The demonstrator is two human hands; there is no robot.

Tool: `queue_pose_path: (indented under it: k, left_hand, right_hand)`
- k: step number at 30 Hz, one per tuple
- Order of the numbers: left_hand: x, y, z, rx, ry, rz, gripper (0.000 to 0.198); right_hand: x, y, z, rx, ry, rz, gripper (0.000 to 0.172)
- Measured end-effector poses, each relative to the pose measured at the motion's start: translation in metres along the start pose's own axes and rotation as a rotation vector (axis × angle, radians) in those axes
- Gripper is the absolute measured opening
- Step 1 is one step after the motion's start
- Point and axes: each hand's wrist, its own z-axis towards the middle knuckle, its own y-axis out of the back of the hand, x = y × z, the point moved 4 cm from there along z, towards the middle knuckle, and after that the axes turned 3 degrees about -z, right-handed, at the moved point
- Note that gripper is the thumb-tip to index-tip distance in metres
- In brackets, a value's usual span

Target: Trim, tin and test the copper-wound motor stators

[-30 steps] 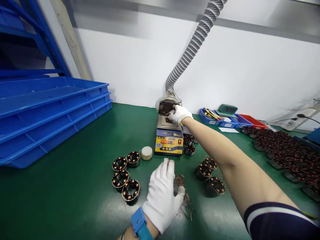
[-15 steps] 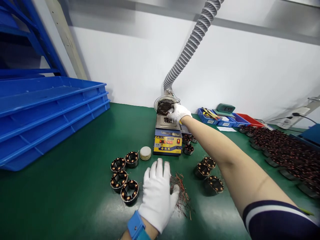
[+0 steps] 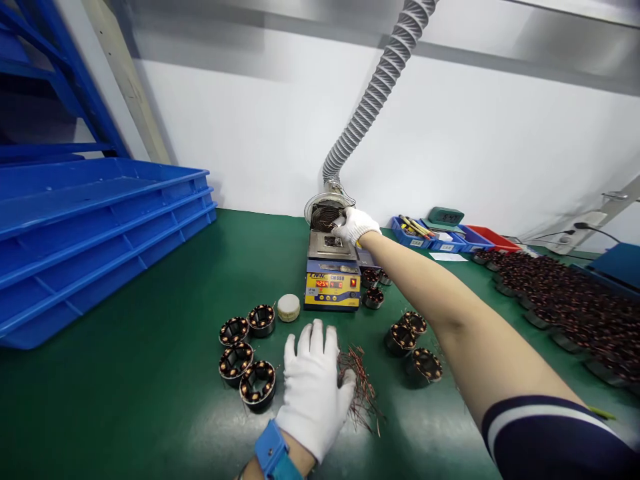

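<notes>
My left hand (image 3: 316,390), in a white glove with a blue wrist strap, lies flat on the green table with its fingers spread. Beside its thumb is a loose heap of copper wire clippings (image 3: 361,388). My right hand (image 3: 354,225), gloved too, is stretched out over the solder pot (image 3: 332,283), fingers closed around a motor stator (image 3: 339,222). Only a silvery edge of that stator shows, with thin wires near it; the glove covers the rest. Left of my left hand stand several wound stators (image 3: 257,385), and more stators (image 3: 424,367) sit to the right.
A round white-lidded tub (image 3: 289,307) stands left of the pot. Behind it, a grey exhaust hose (image 3: 375,100) ends in a round hood. Stacked blue trays (image 3: 105,240) fill the left; small bins (image 3: 447,240) and many massed stators (image 3: 565,307) are at right.
The view has shifted slightly. The digits on the pot's display have changed. Both hands keep nearly the same positions.
</notes>
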Motion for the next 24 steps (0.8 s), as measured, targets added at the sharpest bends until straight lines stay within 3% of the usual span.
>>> queue_pose_path:
  k: [5, 9, 13, 15, 18, 24]
  left_hand:
    - [0.001, -0.001, 0.001, 0.009, 0.012, -0.003, 0.064]
    - [0.002, -0.001, 0.001, -0.009, 0.006, 0.010, 0.064]
    - [0.002, -0.001, 0.002, -0.023, -0.022, 0.039, 0.061]
    - [0.002, -0.001, 0.002, -0.032, -0.045, 0.065, 0.061]
    - [0.002, 0.000, 0.003, -0.055, -0.084, 0.103, 0.061]
    - [-0.004, 0.008, -0.001, -0.149, -0.197, 0.128, 0.066]
  right_hand:
    - [0.001, -0.004, -0.004, 0.007, -0.005, 0.064, 0.042]
    - [-0.007, 0.014, -0.004, -0.027, -0.007, 0.186, 0.039]
    - [-0.037, 0.035, -0.024, -0.001, -0.072, 0.390, 0.054]
    - [-0.062, 0.040, -0.049, 0.074, -0.142, 0.573, 0.052]
    - [-0.107, 0.045, -0.102, 0.190, -0.268, 0.777, 0.034]
    - [-0.193, 0.041, -0.221, 0.513, -0.475, 0.764, 0.020]
